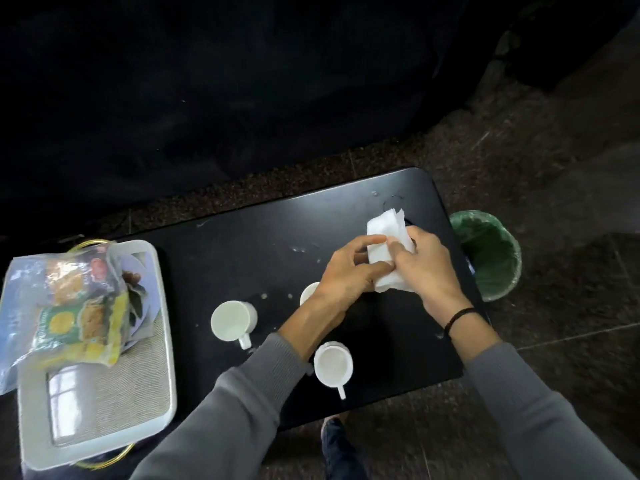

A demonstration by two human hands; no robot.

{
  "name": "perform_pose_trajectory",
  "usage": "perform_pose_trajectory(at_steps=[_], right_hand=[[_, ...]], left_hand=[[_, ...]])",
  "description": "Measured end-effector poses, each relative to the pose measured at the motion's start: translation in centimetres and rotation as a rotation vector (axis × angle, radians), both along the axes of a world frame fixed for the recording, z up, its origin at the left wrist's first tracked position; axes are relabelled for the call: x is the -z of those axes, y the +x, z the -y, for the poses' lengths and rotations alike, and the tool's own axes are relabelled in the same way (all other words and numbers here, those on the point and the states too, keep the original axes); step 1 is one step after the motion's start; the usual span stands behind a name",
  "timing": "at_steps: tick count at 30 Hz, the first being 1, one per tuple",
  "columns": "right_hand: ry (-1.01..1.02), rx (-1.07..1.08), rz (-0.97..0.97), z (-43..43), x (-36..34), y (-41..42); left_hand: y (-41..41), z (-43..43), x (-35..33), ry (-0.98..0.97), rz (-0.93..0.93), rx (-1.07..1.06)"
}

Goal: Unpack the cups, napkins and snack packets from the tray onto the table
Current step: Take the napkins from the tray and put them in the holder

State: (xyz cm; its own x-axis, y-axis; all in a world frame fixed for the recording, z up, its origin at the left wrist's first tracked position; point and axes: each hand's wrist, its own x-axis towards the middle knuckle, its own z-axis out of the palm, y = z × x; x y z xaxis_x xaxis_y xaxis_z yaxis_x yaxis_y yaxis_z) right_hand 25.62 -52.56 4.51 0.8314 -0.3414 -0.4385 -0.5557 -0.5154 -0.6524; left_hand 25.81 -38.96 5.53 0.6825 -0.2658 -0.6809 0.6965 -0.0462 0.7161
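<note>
Black rectangular table point(263, 244) carries everything. White rectangular plastic tray point(164, 344) with woven liner sits at its left end, still holding clear plastic snack packets point(74, 306), yellow and green printed. Green-lined round bin point(491, 251) stands off the right end. Three white handled cups point(231, 320) are already out on the table, one partly hidden by the left wrist. White paper napkin stack point(386, 237) is over the table's right part, pinched by both: left hand point(349, 268) fingers closed on its near edge, right hand point(427, 261) fingers wrapped around its right side. Step: placing napkins. Next likely: set stack down, reach left for packets.
</note>
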Motion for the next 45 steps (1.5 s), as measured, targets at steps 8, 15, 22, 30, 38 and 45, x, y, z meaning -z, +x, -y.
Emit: perform_pose_trajectory(at_steps=[8, 15, 22, 30, 38, 45], right_hand=[[-0.167, -0.151, -0.179, 4.6, 0.6, 2.5], [-0.214, -0.260, -0.310, 4.1, 1.4, 5.3], [-0.229, -0.217, -0.215, 4.9, 0.3, 4.9], [-0.279, -0.199, -0.039, 3.9, 2.1, 3.8], [-0.373, -0.209, 0.164, 3.9, 2.0, 1.8], [-0.429, -0.215, 0.220, 3.7, -0.6, 0.0]], left_hand=[[-0.2, 4.7, 1.5, -0.168, -0.223, -0.211], [0.8, 5.6, 3.1, -0.181, -0.277, -0.330], [0.5, 6.6, 3.5, -0.150, -0.285, -0.487], [0.5, 6.8, 3.7, -0.033, -0.231, -0.340], [-0.4, 6.2, 3.4, 0.124, -0.064, -0.167], [-1.4, 4.9, 1.4, 0.150, 0.005, -0.165]])
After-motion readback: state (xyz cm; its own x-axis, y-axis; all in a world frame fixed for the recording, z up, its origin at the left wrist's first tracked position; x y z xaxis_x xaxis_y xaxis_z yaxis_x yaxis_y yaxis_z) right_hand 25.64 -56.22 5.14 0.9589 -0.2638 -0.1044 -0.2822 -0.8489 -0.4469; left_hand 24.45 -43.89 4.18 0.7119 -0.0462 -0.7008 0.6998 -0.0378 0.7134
